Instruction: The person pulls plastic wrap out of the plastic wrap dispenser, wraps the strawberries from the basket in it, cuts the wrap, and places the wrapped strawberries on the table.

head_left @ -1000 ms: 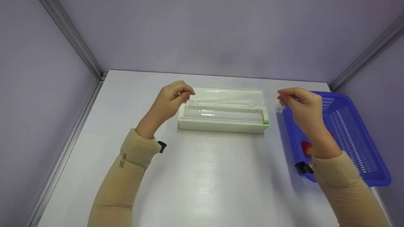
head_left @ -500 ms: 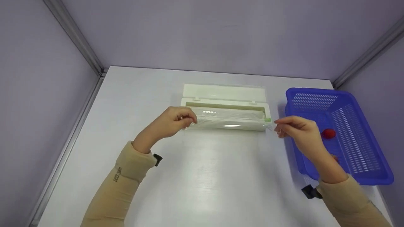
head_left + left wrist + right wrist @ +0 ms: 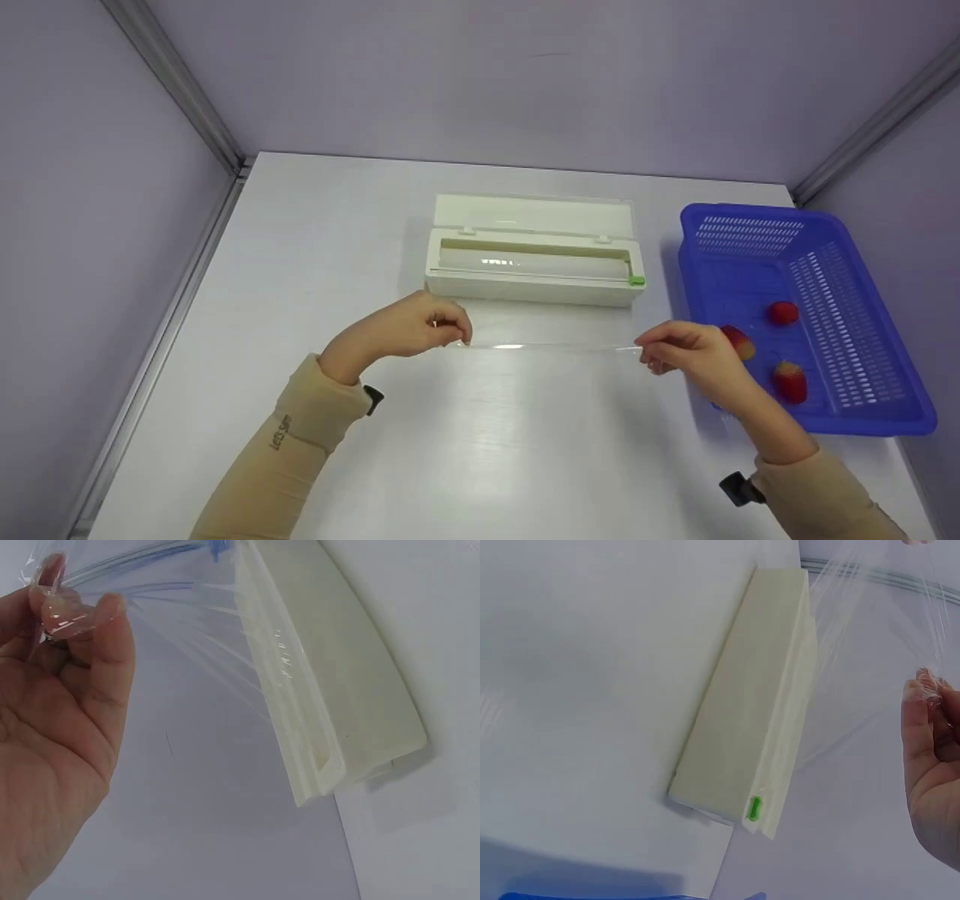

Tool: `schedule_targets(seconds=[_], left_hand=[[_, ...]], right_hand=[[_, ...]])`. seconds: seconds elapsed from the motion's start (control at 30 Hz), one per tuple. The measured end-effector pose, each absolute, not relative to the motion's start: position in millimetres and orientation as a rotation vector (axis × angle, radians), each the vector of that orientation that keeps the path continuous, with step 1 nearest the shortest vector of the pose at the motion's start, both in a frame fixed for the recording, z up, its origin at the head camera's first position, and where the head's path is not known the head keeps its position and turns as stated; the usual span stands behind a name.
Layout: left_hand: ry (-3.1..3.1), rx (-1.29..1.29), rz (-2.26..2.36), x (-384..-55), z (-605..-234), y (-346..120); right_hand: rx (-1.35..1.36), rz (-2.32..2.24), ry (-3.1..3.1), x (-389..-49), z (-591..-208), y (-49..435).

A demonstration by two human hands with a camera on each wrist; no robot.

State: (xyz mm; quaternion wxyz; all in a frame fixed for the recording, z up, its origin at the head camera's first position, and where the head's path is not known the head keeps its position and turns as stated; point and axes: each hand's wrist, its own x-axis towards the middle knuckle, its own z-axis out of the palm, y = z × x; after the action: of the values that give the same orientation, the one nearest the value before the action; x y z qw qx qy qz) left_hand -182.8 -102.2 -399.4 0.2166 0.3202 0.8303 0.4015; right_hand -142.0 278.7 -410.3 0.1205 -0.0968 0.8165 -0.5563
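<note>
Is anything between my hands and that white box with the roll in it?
Nothing visible except the clear film, pinched by the left hand and right hand and stretched toward the white box. The blue basket stands aside, to the right.

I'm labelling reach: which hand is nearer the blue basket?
Right. In the head view, the right hand overlaps the rim of the blue basket; the left hand is farther left, in front of the white box.

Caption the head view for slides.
Left hand and right hand hold clear film near an open white box; a blue basket holds red fruit.
</note>
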Motion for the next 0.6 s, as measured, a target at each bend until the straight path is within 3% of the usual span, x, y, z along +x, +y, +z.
schedule_targets(seconds=[0.6], left_hand=[[2.262,0.774,0.837,-165.8,-448.8,-87.6]], right_hand=[[-0.313,-1.485,2.283,-131.2,-470.6,282.9]])
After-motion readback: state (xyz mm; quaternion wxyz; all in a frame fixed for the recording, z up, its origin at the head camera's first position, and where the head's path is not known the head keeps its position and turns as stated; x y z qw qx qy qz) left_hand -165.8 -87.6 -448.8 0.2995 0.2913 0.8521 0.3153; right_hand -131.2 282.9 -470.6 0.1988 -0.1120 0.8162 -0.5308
